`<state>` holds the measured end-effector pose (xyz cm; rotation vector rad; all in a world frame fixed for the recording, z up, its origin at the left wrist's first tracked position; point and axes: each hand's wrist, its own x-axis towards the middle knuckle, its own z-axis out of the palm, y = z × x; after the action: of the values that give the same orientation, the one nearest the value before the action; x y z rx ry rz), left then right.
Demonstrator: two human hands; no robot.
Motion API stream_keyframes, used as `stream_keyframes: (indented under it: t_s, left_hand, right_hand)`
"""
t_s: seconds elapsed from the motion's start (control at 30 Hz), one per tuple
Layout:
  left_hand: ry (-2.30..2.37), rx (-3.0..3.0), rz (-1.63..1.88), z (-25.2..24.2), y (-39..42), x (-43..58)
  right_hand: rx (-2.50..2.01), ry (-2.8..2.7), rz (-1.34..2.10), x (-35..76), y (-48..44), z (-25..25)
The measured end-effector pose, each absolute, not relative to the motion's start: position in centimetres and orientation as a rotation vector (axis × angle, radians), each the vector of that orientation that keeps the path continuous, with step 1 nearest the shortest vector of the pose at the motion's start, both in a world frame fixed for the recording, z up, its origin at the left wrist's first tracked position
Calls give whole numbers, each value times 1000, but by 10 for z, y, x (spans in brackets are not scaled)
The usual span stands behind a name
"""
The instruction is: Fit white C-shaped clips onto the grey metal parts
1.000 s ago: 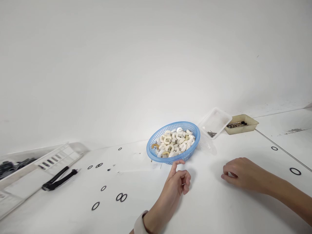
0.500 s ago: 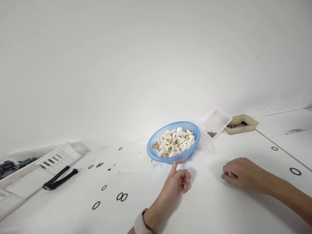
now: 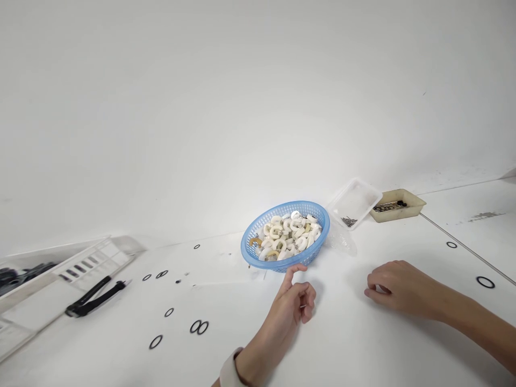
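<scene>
My left hand (image 3: 288,303) is just in front of a blue plastic basket (image 3: 249,252). Its index finger stretches toward the basket's near side, while the other fingers curl loosely; I see nothing held. Whether the fingertip touches the basket, I cannot tell. White, curved hook-like pieces (image 3: 288,236) fill the basket, a few of them yellowish or brown, with small metal parts among them. On the right, my right hand (image 3: 389,282) rests on the white table (image 3: 338,333) with its fingers curled in, and no object shows in it.
Black rings (image 3: 199,327) lie scattered left and right. Black-handled pliers (image 3: 95,298) lie by a white tray (image 3: 86,263) at left. Behind my hands are a clear plastic bag (image 3: 342,242), a white tray of small metal pins (image 3: 357,201) and a beige tray (image 3: 397,215) of small parts.
The whole scene has shifted slightly left in view. Both hands keep nearly the same pose and place; the left index finger looks a little more bent.
</scene>
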<state>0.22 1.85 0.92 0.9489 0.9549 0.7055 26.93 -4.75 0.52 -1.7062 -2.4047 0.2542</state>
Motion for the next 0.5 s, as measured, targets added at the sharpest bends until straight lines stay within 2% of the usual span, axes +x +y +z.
stream_keyframes:
  t_s: [0.5]
  left_hand:
    - [977,891,698,12,20,3]
  right_hand:
    - [-1748,-2424,234,267,-48,8]
